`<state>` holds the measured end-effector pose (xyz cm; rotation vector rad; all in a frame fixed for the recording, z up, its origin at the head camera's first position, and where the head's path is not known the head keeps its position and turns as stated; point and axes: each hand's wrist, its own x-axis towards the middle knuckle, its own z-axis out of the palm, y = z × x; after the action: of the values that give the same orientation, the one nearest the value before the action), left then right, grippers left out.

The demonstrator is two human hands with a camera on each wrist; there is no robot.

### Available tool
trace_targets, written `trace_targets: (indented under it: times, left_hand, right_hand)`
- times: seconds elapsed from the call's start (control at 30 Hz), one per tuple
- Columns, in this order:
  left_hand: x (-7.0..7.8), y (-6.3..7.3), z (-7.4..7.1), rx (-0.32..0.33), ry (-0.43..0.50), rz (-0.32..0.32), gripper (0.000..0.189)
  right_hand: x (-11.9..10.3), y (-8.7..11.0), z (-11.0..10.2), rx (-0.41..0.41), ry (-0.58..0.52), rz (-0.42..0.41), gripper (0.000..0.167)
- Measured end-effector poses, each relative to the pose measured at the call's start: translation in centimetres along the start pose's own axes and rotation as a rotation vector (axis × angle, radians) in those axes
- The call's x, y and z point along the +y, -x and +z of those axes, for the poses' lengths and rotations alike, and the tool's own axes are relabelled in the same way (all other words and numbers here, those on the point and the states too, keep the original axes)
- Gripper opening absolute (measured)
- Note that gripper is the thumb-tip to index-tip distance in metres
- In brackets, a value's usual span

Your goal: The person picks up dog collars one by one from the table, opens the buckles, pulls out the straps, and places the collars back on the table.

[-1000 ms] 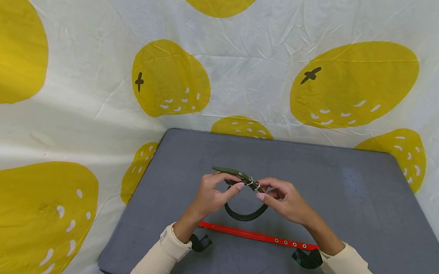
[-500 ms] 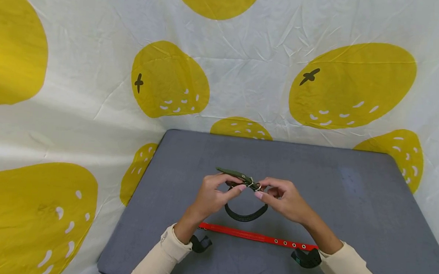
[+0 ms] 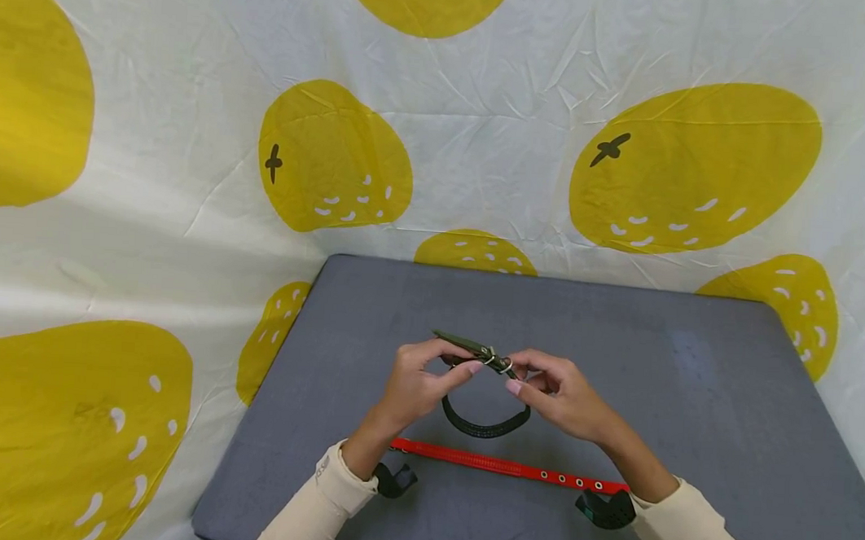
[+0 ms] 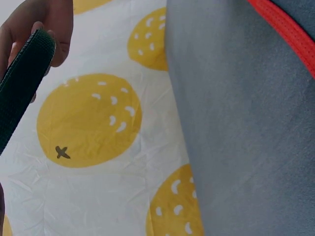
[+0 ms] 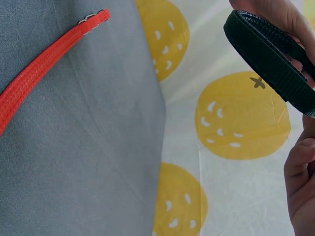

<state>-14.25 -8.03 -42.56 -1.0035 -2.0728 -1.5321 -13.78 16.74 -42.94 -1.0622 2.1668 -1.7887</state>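
Note:
A dark green collar (image 3: 484,429) is bent into a loop and held up over the grey table, its curve hanging below both hands. My left hand (image 3: 417,386) pinches the collar's strap just left of the metal buckle (image 3: 495,360), finger and thumb close to it. Opposite it, my right hand (image 3: 567,398) pinches the strap at the buckle's right side. The strap's pointed free end (image 3: 452,338) sticks out up and left above my left fingers. In the right wrist view the loop of the green collar (image 5: 261,56) shows from its side.
A red collar (image 3: 467,455) with metal eyelets lies stretched across the grey padded table (image 3: 619,353), nearer than the hands. Black wrist devices (image 3: 606,509) sit at both cuffs, overlapping the red collar's ends. A white cloth (image 3: 482,158) with yellow fruit prints hangs behind.
The green strap's free end has shifted a little to the right and lies flatter, with less of it sticking out past my left fingers. Both hands stay nearly in place.

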Motion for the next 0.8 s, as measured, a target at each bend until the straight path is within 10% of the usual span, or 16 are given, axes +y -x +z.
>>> trace_targets:
  times: [0.8]
  left_hand:
    - [-0.09, -0.13, 0.17, -0.052, -0.016, -0.048, 0.013]
  right_hand:
    - [0.36, -0.03, -0.5, -0.003, 0.025, -0.014, 0.032]
